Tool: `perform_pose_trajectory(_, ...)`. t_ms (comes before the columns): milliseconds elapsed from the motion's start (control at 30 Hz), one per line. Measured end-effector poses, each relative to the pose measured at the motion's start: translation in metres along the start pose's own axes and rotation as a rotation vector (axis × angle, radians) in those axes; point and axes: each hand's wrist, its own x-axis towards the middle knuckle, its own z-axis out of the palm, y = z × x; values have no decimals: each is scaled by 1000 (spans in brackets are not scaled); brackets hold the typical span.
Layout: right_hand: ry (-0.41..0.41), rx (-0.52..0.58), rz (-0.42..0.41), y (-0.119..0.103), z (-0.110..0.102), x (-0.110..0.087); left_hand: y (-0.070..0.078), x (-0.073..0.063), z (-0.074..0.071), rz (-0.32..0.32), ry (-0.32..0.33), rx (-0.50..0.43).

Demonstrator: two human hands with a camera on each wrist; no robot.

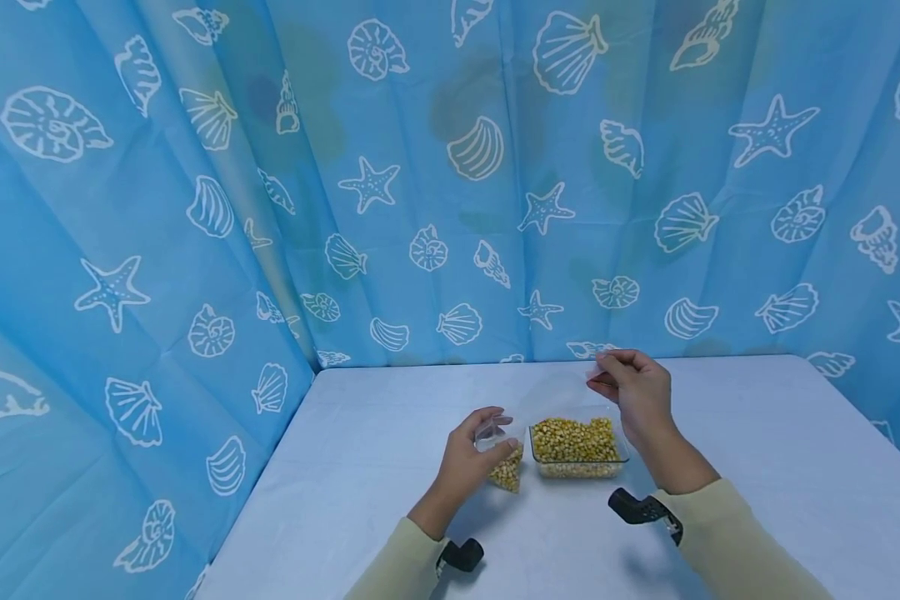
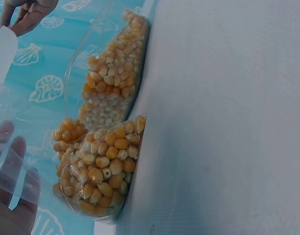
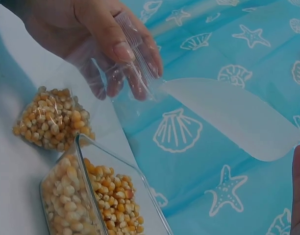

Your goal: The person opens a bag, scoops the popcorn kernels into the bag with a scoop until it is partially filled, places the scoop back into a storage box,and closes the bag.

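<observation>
My left hand (image 1: pixel 465 454) holds a clear zip bag (image 3: pixel 133 49) near its mouth, thumb on the zip strip and fingers behind. Corn kernels (image 2: pixel 106 171) fill the bag's lower part, which rests on the table. Just right of it stands a clear glass container (image 1: pixel 579 462) heaped with more corn kernels (image 1: pixel 576 437). Above the container's far right corner, my right hand (image 1: pixel 643 396) pinches a thin whitish curved sheet (image 3: pixel 228 115) by one end. Its other end reaches the bag's mouth in the right wrist view; whether it goes inside, I cannot tell.
A white cloth covers the table (image 1: pixel 390 400). Blue curtains (image 1: pixel 420 208) with white shell and starfish prints hang behind it and along the left side. Each wrist carries a black camera mount (image 1: pixel 461 554).
</observation>
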Motion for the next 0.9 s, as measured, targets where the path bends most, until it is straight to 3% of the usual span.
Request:
perform_pose_trajectory(300, 35, -8, -1, -1, -13, 4, 0, -1, 1, -7, -17, -36)
perform_pose_trajectory(633, 100, -33, 63, 7, -38, 8, -1, 1, 3, -25, -11, -20)
perform_pose_trajectory(900, 173, -127, 79, 15, -58, 12, -2, 0, 2, -25, -10, -21)
